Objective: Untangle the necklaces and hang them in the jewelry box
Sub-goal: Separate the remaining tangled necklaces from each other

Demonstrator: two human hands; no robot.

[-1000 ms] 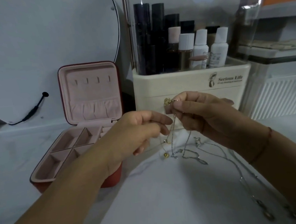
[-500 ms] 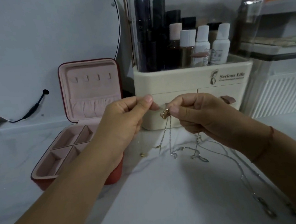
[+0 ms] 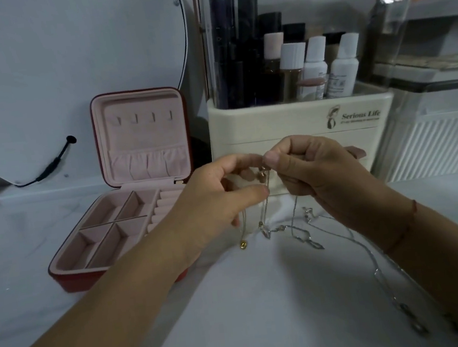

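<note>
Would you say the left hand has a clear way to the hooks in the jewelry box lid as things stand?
Probably yes: the lid stands open beside the left hand, hooks bare, nothing between. It and the right hand pinch the tangled necklaces, though, which would drag along.

Head cam, wide-angle; faces fwd/down, close over tabletop (image 3: 238,327).

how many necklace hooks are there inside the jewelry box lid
4, in one row near the top of the open jewelry box lid: leftmost hook, second hook, third hook, rightmost hook. All are bare, and none seems hidden.
</note>
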